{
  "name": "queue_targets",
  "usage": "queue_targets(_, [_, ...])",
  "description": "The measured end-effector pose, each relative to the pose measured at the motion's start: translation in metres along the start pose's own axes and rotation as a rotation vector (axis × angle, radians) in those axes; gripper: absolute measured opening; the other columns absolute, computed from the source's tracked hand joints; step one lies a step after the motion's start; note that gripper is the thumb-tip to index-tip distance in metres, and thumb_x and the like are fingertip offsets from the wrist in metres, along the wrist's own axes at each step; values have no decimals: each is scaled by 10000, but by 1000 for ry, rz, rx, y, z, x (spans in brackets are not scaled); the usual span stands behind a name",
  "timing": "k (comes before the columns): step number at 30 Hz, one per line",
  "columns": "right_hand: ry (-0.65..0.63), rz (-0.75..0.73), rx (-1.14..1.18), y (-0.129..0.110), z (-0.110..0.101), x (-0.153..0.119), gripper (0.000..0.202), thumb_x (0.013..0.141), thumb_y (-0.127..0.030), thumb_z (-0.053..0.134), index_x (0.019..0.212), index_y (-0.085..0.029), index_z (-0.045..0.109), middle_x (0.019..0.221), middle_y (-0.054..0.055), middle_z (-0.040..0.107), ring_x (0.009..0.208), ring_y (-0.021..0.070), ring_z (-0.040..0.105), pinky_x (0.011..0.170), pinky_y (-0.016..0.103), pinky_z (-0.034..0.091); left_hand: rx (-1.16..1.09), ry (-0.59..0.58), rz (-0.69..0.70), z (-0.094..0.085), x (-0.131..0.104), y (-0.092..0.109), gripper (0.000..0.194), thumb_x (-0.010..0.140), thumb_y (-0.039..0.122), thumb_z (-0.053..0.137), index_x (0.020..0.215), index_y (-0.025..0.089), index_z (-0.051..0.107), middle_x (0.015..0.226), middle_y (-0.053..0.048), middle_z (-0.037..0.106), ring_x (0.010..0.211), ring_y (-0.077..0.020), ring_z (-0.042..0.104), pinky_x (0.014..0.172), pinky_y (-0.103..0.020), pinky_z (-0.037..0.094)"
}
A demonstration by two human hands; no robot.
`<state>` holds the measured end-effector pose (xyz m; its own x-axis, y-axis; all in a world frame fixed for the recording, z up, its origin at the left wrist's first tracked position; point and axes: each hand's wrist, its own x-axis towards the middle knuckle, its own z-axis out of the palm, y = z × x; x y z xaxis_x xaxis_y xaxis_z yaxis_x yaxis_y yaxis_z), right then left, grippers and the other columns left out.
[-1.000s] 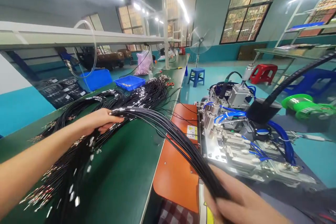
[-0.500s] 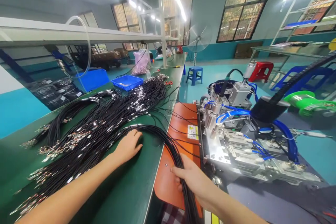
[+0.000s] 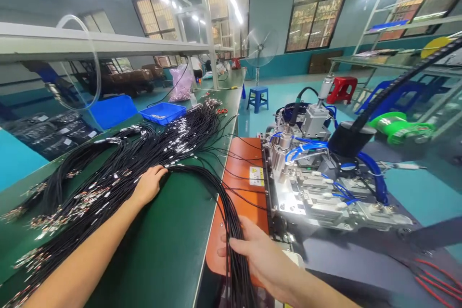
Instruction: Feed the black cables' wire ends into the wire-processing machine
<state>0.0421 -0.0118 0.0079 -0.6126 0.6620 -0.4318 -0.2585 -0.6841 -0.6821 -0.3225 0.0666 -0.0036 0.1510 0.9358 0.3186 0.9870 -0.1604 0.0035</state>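
Note:
Black cables with metal and white ends lie in a long pile on the green table. A separate bundle of black cables runs from the pile over the table edge and down past the orange plate. My left hand is closed on the left end of this bundle, beside the pile. Around the hanging part of the bundle, in front of the orange plate, my right hand is wrapped, its fingertips showing on the far side.
The metal machine with blue tubes stands right of the orange plate. A blue tray and a pink bag are at the table's back. A green spool is at the right. A white shelf spans the upper left.
My left hand has moved left along the cables and its fingers have closed on them. My right hand sits slightly lower on the hanging bundle. The whole view has shifted to the right.

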Motion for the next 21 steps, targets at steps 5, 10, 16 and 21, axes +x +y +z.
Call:
queue_targets(5, [7,-63,-62,10,6,5,384,701,-184,619,1059,-178,482,842,6,599,697,164,649,630,295,499,-156,-38,205,-7,-7,113,346,941,211,344,1238,190,519,1346,-120,470,1241,-261,430,1035,-454,370])
queue_targets(10, [-19,-71,-157,5,-15,-11,310,746,-191,580,1050,-172,523,811,-3,608,691,168,646,686,322,512,-256,-244,634,-16,-18,207,349,954,268,338,1269,234,484,1303,-57,533,1235,-216,427,1104,-428,269])
queue_targets(16, [-12,-169,-423,15,-44,-65,430,786,-100,518,1197,-214,570,1049,32,657,994,202,609,903,330,462,-173,-246,642,0,-19,217,424,933,511,319,777,189,546,761,-42,563,739,-215,503,779,-388,430])
queue_targets(21, [257,-117,-729,31,-63,-108,586,814,-176,569,1379,-259,435,1363,58,507,1249,256,454,1059,410,338,-96,-185,413,13,-31,228,394,937,479,339,763,177,522,730,-66,534,710,-241,489,683,-396,410])
